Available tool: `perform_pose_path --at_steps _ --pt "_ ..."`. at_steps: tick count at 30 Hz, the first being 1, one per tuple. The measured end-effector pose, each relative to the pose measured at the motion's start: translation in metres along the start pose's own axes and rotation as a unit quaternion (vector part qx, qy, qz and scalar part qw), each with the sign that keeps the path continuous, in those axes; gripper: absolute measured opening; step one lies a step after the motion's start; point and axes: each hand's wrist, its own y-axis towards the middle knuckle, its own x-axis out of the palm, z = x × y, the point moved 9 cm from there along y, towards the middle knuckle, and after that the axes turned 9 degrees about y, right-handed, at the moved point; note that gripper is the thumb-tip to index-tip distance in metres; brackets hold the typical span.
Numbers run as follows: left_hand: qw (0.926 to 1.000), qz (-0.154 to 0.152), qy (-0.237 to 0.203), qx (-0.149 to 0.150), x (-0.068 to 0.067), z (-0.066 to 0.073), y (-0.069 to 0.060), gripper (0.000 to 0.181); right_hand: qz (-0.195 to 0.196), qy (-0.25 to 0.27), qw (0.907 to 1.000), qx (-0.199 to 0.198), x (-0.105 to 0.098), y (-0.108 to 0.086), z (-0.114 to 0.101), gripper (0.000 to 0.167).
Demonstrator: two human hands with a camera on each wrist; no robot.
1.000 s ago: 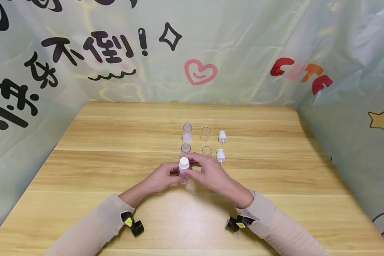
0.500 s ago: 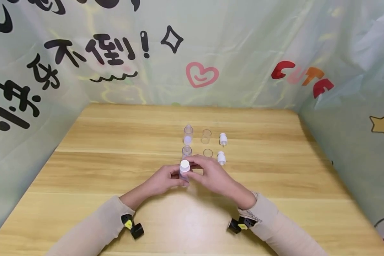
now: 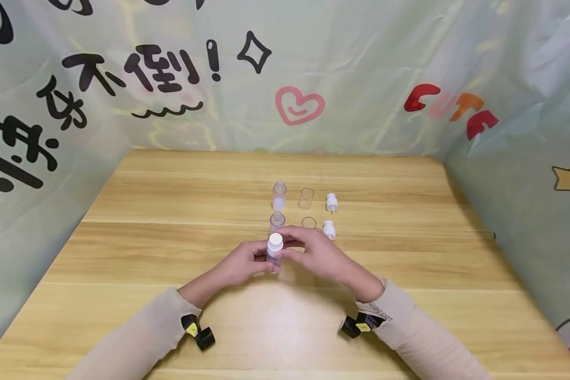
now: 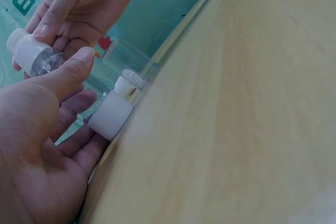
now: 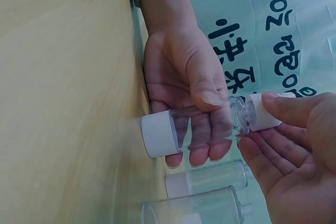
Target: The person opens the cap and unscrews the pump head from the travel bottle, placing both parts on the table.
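Upright between the hands stands a clear pump bottle with a white base. My left hand holds its body, thumb on the near side and fingers behind. My right hand pinches the white pump top at the bottle's neck between thumb and fingers. In the right wrist view, the pump collar sits at the clear threaded neck; how tightly it is seated I cannot tell. Just behind the hands is another clear bottle, partly hidden by the right fingers.
Farther back stand a clear bottle and a clear cap. A second clear cap is partly covered by the right hand. Two white pump tops lie to their right. Printed curtains surround the wooden table.
My right wrist and forearm have shifted slightly rightward, while its fingers stay on the pump top. The left hand keeps its hold on the bottle. The head view has tilted a little.
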Motion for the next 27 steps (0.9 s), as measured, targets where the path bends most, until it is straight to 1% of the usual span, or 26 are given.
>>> perform_pose_path --at_steps 4,8,12,16,18,21,27 --pt "1.0 -0.001 0.0 -0.003 0.0001 0.0004 0.0012 0.036 -0.005 0.009 0.9999 0.008 -0.0021 -0.0002 0.0016 0.036" --pt "1.0 0.001 0.0 0.001 -0.0009 0.0022 0.0015 0.037 -0.007 0.001 0.9999 0.009 -0.0038 0.0005 0.0016 0.037" --pt "0.9999 0.004 0.011 -0.001 -0.0021 0.0027 0.0007 0.038 -0.015 0.003 0.9998 0.01 -0.0037 0.0011 0.0015 0.036" --pt "0.9999 0.001 0.013 -0.009 -0.0012 0.0008 -0.0001 0.038 -0.029 0.016 0.9994 0.012 -0.002 0.0003 0.0016 0.041" --pt "0.9998 0.0 0.014 -0.012 -0.0006 -0.0006 -0.0003 0.036 -0.029 0.019 0.9993 0.011 -0.002 -0.0002 0.0006 0.045" --pt "0.9999 0.0 0.012 -0.01 0.0 -0.0015 0.0 0.034 -0.019 0.017 0.9997 0.006 -0.004 -0.0001 -0.0017 0.05" --pt "1.0 0.001 -0.005 -0.005 0.0005 -0.001 0.0007 0.033 0.03 -0.029 0.999 -0.014 -0.0075 -0.0002 -0.0075 0.055"
